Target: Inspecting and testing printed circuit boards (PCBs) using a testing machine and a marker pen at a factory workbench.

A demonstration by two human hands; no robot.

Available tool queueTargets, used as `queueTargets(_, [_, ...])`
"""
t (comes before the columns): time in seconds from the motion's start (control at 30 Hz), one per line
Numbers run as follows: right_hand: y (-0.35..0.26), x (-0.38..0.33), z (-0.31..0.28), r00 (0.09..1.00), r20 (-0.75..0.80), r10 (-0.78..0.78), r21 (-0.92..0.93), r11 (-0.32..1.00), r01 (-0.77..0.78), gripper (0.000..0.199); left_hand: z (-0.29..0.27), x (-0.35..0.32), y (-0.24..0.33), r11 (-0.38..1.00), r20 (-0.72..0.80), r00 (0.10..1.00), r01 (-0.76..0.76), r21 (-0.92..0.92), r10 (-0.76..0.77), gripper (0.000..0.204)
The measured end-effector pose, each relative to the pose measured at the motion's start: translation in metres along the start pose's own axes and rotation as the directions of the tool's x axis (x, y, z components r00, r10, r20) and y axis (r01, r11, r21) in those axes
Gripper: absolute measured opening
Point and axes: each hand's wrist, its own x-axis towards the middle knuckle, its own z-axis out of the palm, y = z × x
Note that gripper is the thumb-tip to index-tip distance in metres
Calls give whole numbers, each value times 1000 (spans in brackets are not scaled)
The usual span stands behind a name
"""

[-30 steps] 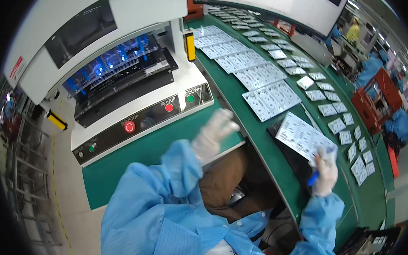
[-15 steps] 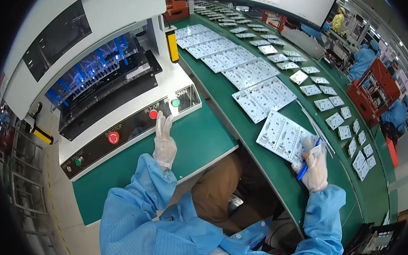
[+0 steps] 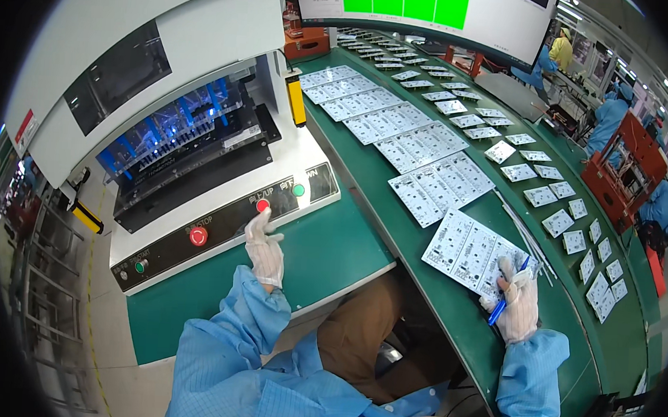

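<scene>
My left hand [image 3: 263, 250], in a white glove, reaches over the front panel of a white test machine [image 3: 292, 142]. Its index fingertip is at the red button [image 3: 263, 205], seemingly touching it, and the fingers are apart with nothing between them. A blue pen [image 3: 497, 313] is held in my gloved right hand [image 3: 519, 303]. That same hand rests on the near right corner of a white circuit board panel [image 3: 464, 249], which lies tilted on the green bench. Its fingertips partly cover the corner, so I cannot tell whether they pinch the board.
A green button [image 3: 299, 190] and a red stop knob [image 3: 199, 236] flank the red button. Overlapping board panels [image 3: 420, 145] line the green bench, with several small boards [image 3: 519, 172] beyond. Thin white strips [image 3: 525, 234] lie beside the panel. A monitor [image 3: 494, 28] overhangs the back.
My left hand's index finger has come to the red button, with the other fingers curling away. Green blocks now show on the monitor. The whole view has shifted slightly; my right hand keeps its place.
</scene>
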Motion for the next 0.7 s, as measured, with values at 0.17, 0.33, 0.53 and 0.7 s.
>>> queueTargets(0.17, [-3,8,-6,975,217,-51,-443,885,145,75,-2,-4,-16,933,173,945,307,-190,-276,33])
queueTargets(0.33, [-6,5,-2,985,119,122,-34,992,-118,66,-4,-4,-20,961,149,956,266,-74,-253,30])
queueTargets(0.53, [1,-2,-5,991,60,117,25,993,-119,72,8,0,-3,989,67,988,143,-34,-141,31])
queueTargets(0.7, [30,3,-33,985,113,-132,-413,895,168,53,-27,15,30,756,455,647,648,93,-611,32])
